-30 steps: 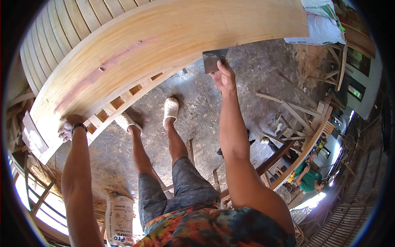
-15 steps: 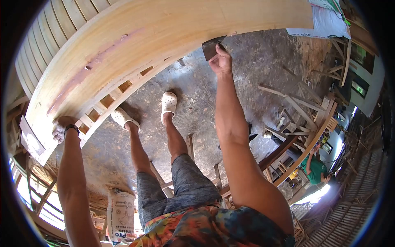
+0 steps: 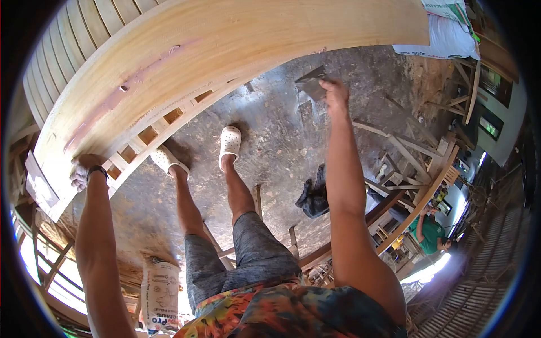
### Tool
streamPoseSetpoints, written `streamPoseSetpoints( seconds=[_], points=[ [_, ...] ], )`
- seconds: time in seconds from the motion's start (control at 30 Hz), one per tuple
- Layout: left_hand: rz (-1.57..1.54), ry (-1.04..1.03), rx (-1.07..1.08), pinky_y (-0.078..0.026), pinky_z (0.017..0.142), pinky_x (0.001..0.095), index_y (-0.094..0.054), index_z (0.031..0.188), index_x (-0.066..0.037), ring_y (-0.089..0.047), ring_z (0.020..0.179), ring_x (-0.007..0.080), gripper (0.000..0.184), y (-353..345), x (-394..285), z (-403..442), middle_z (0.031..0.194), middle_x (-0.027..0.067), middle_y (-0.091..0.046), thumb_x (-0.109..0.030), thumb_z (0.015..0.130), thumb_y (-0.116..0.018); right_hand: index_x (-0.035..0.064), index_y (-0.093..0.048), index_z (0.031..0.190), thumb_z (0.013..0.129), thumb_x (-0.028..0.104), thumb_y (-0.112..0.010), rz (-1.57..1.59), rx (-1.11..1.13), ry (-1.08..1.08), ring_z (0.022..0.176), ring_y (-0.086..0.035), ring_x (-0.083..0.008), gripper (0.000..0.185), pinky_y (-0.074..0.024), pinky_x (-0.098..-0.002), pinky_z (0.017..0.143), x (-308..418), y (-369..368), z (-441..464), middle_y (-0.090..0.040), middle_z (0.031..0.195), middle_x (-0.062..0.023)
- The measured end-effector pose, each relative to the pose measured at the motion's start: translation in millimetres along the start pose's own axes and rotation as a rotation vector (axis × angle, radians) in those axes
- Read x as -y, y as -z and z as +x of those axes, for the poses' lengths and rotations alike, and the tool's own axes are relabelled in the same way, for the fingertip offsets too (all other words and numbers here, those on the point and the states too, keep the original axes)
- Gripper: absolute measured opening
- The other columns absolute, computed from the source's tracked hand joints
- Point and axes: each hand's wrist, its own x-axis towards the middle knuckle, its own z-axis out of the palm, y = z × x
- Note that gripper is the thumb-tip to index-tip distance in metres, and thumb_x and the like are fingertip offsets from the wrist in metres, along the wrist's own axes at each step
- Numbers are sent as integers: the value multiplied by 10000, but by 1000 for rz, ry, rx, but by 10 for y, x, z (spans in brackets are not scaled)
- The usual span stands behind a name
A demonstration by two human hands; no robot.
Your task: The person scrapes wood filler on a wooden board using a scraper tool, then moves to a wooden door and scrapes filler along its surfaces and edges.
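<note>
A long, curved wooden panel (image 3: 242,39) spans the top and left of the view, with a reddish streak (image 3: 135,84) and several rectangular slots along its near side. My left hand (image 3: 87,170), wearing a dark wristband, rests on the panel's left end, fingers laid against the wood and partly in glare. In my right hand (image 3: 336,94) is a dark, thin rectangular sheet (image 3: 311,83), pinched between thumb and fingers. Hand and sheet are apart from the panel, over the floor. Whether the sheet is a scraper or sandpaper I cannot make out.
White plastic sacks (image 3: 445,36) lie at the panel's right end. Slatted wood (image 3: 73,39) lies beyond it. Wooden frames (image 3: 417,152) and a black crumpled item (image 3: 314,194) are on the right. A printed sack (image 3: 160,293) stands below. A person in green (image 3: 429,232) is in the background.
My right hand has moved right and slightly down with the dark sheet, away from the panel's edge. The black crumpled item has come into fuller view. My left hand stays on the panel.
</note>
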Motion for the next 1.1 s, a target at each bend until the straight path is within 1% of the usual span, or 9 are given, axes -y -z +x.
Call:
streamPoseSetpoints(
  seconds=[0.07, 0.1, 0.17, 0.33, 0.6, 0.77, 0.97, 1.03, 1.1],
  points=[
    [4, 8, 6, -44, 1217, 579, -156, 1584, -20, -66, 1535, 413, 842, -15, 1, -6, 1642, 276, -109, -591, 985, -307, 21, -693, 999, 851, 174, -773, -79, -73, 183, 701, -671, -152, 227, -489, -278, 566, 281, 184, -4, -709, 893, -63],
    [-2, 13, 2, -44, 1216, 579, -156, 1584, -21, -66, 1535, 413, 841, -15, 8, -3, 1642, 276, -109, -592, 985, -308, 21, -693, 999, 851, 174, -773, -83, -70, 187, 701, -671, -152, 227, -489, -278, 566, 439, 265, 32, -709, 893, -63],
    [0, 26, 6, -44, 1216, 581, -157, 1584, -22, -66, 1535, 412, 841, -22, 7, 3, 1642, 276, -110, -592, 985, -308, 34, -687, 1020, 855, 93, -756, -37, 29, 113, 792, -672, -176, 189, -530, -315, 658, 743, 381, 151, -697, 942, -68],
    [11, 42, 9, -45, 1215, 584, -159, 1585, -24, -67, 1535, 412, 841, -40, 23, 5, 1642, 277, -111, -593, 984, -310, 53, -696, 987, 867, 92, -743, -115, 235, 38, 783, -660, -148, 135, -525, -305, 693, 1046, 398, 469, -689, 912, -37],
    [44, 54, 9, -45, 1213, 589, -163, 1585, -28, -69, 1535, 411, 840, -69, 75, 27, 1641, 277, -113, -595, 983, -313, 52, -697, 948, 860, 75, -735, -251, 306, 42, 779, -635, -141, 99, -516, -302, 694, 1090, 273, 634, -671, 860, -9],
    [40, 64, 8, -45, 1212, 593, -165, 1585, -31, -70, 1535, 410, 840, -78, 91, 31, 1641, 277, -115, -596, 982, -315, 24, -730, 966, 846, 59, -737, -347, 313, 106, 886, -615, -129, 125, -449, -276, 839, 1074, 121, 538, -702, 925, -21],
    [91, 64, 32, -46, 1211, 597, -167, 1586, -34, -71, 1535, 410, 840, -126, 132, 60, 1641, 278, -116, -598, 982, -317, 11, -729, 1047, 831, 60, -726, -524, 440, 288, 955, -610, -158, 222, -418, -295, 917, 949, -165, 386, -707, 991, -45],
    [189, 57, 64, -46, 1210, 598, -168, 1586, -35, -71, 1535, 409, 839, -186, 149, 124, 1640, 278, -117, -598, 981, -318, 13, -720, 1072, 829, 66, -722, -558, 440, 303, 975, -612, -174, 249, -418, -311, 935, 917, -296, 212, -701, 1031, -57],
    [525, -5, 132, -46, 1210, 599, -169, 1586, -36, -71, 1535, 409, 839, -267, 213, 230, 1640, 278, -118, -599, 981, -319, 3, -697, 1108, 828, 78, -710, -587, 428, 343, 1020, -612, -200, 290, -427, -334, 958, 975, -437, -96, -684, 1099, -83]
  ],
)
